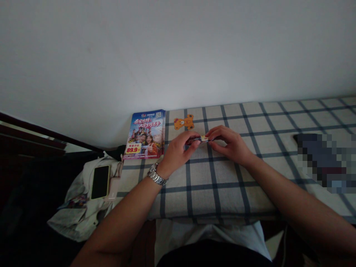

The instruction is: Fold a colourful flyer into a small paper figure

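Both my hands meet over the checked cloth (222, 174). My left hand (178, 150), with a metal watch (156, 175) on its wrist, pinches one end of a small dark object with a pale tip (200, 139). My right hand (232, 144) pinches the other end with curled fingers. What the object is I cannot make out. It is held just above the cloth.
An orange bear-shaped cutout (184, 122) lies just behind my hands. A colourful leaflet (144, 134) leans at the cloth's left edge by the white wall. A phone (100, 181) rests on bundled fabric to the left. A blurred dark item (325, 161) sits at right.
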Demonstrator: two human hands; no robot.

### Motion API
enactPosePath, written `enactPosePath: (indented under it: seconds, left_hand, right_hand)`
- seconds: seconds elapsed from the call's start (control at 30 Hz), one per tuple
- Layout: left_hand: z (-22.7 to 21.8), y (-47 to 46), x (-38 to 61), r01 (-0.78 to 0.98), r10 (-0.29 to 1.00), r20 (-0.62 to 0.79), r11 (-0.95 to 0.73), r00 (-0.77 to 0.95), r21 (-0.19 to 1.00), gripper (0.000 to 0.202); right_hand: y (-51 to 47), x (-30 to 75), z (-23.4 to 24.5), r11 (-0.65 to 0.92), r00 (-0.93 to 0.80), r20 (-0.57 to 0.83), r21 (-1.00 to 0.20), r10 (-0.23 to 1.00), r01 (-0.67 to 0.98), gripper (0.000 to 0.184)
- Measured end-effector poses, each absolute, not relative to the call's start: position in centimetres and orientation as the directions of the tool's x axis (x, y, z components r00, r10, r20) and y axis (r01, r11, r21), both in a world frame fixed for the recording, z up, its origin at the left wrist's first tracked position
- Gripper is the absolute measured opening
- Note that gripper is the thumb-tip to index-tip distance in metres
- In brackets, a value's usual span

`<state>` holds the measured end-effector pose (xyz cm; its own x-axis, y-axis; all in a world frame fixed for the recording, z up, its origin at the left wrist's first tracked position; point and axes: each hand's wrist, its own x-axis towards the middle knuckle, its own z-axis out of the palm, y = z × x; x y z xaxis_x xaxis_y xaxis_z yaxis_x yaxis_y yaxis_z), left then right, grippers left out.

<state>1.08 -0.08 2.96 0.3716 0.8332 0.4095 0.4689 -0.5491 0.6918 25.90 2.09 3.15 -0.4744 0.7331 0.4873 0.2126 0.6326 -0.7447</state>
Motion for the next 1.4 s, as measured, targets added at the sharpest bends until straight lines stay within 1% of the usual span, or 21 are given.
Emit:
enactPosePath:
  seconds: [0.07,0.27,0.43,0.6,0.67,0.73,0.8,0.9,0.97,1.17,1.4]
  left_hand:
    - [2.96,-0.03,1.07,0.479,0.828,0.429,-0.560,0.362,0.676,0.022]
    - [3.08,-0.06,1.02,0.493,0.782,0.490,-0.624,0.385,0.607,0.026]
    - [3.04,-0.06,1.06,0.484,0.754,0.518,-0.656,0.403,0.579,0.029]
    - [3.01,-0.09,1.12,0.482,0.743,0.536,-0.669,0.401,0.566,0.032]
    - [3.08,-0.10,1.14,0.472,0.740,0.531,-0.673,0.414,0.569,0.031]
    - [3.17,-0.10,1.16,0.466,0.739,0.525,-0.674,0.423,0.573,0.029]
    - [3.23,-0.07,1.17,0.473,0.744,0.525,-0.668,0.413,0.575,0.029]
    - [3.14,0.01,1.14,0.499,0.770,0.511,-0.638,0.384,0.587,0.032]
    - [2.97,0.08,1.15,0.509,0.783,0.490,-0.621,0.383,0.596,0.030]
    - [2.52,0.13,1.32,0.506,0.781,0.486,-0.625,0.393,0.595,0.007]
    - [2.76,-0.12,1.52,0.528,0.779,0.491,-0.626,0.389,0.574,0.004]
  right_hand:
    - [2.05,25.91,3.10,0.611,-0.480,0.463,-0.763,0.745,0.213,0.009]
    - [1.99,25.85,2.68,0.559,-0.467,0.402,-0.785,0.787,0.266,0.032]
    - [2.05,25.66,2.34,0.476,-0.421,0.340,-0.835,0.841,0.276,0.036]
    - [2.15,25.65,2.27,0.441,-0.406,0.296,-0.834,0.865,0.331,0.039]
    - [2.18,25.68,2.26,0.436,-0.423,0.276,-0.830,0.863,0.348,0.036]
    - [2.19,25.69,2.27,0.448,-0.436,0.277,-0.819,0.856,0.359,0.029]
    - [2.18,25.68,2.31,0.476,-0.433,0.306,-0.801,0.848,0.364,0.022]
    - [2.12,25.64,2.42,0.510,-0.421,0.351,-0.781,0.836,0.361,0.016]
    - [2.04,25.61,2.49,0.524,-0.426,0.366,-0.776,0.827,0.351,0.014]
    - [1.69,25.32,2.74,0.539,-0.463,0.369,-0.780,0.806,0.317,0.011]
    - [1.61,25.10,3.05,0.611,-0.515,0.402,-0.715,0.757,0.340,0.010]
